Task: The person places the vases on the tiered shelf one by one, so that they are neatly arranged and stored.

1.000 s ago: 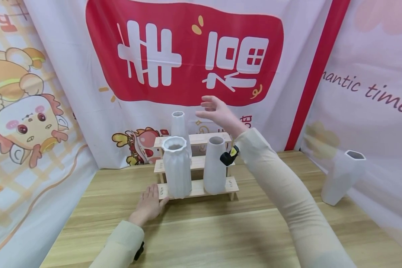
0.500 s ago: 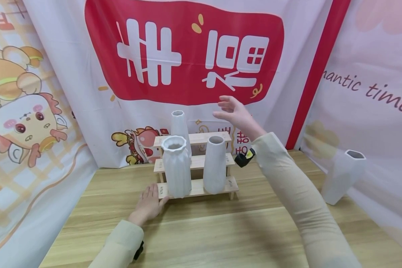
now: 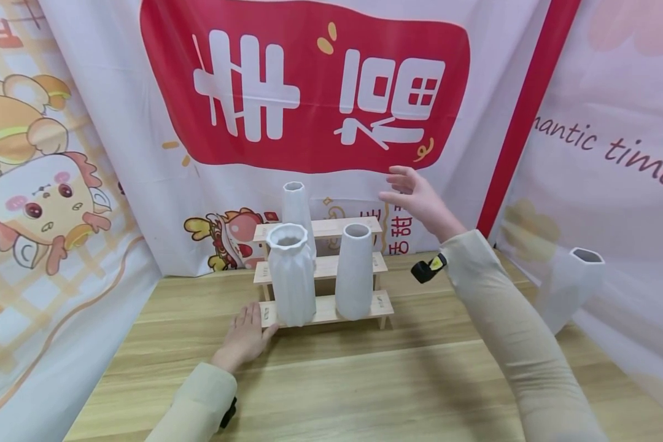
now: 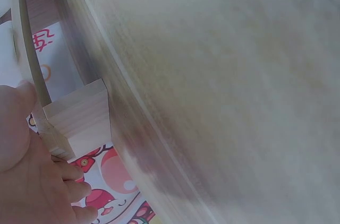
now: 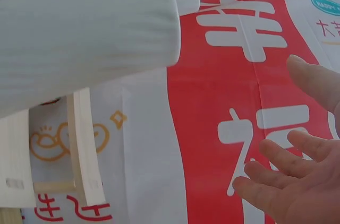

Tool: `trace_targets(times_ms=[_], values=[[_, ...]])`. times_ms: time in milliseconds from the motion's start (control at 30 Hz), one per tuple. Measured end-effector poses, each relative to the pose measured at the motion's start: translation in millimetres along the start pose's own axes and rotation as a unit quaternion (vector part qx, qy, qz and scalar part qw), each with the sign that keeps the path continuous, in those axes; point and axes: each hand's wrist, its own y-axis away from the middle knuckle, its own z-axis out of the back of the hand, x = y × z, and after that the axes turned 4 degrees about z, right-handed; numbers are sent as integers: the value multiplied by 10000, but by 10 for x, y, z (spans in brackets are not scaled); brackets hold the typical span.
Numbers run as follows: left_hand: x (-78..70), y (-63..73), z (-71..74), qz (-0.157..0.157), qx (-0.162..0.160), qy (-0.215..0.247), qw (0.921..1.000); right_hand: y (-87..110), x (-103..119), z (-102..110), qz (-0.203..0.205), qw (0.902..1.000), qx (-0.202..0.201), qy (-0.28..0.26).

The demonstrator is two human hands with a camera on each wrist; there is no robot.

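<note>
A three-tier wooden stand (image 3: pixel 331 310) holds three white vases. On its bottom tier are a fluted vase (image 3: pixel 291 282) with a scalloped rim and a smooth tapered vase (image 3: pixel 355 273). Behind the fluted one rises a slim vase (image 3: pixel 295 205), its base hidden. My left hand (image 3: pixel 245 337) holds the left end of the bottom tier; the left wrist view shows its thumb on the board (image 4: pixel 32 70) and its fingers past the end. Raised to the right of the stand, my right hand (image 3: pixel 417 196) has loosely spread fingers with nothing in them, as the right wrist view confirms.
A faceted white vase (image 3: pixel 577 285) stands at the right of the wooden table (image 3: pixel 331 393), beyond my right sleeve. A printed cloth (image 3: pixel 331 92) with a red panel hangs close behind the stand. More printed cloth (image 3: pixel 602 184) hangs along the right side.
My right hand has moved right, away from the slim vase and the top tier, and dipped slightly. My left hand, the stand and the vases have stayed in place.
</note>
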Motion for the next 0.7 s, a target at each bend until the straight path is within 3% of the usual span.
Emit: trace_targets(times_ms=[700], values=[[-9, 16, 5, 22, 5, -13, 10000, 331, -371, 397, -383, 9987, -349, -15]])
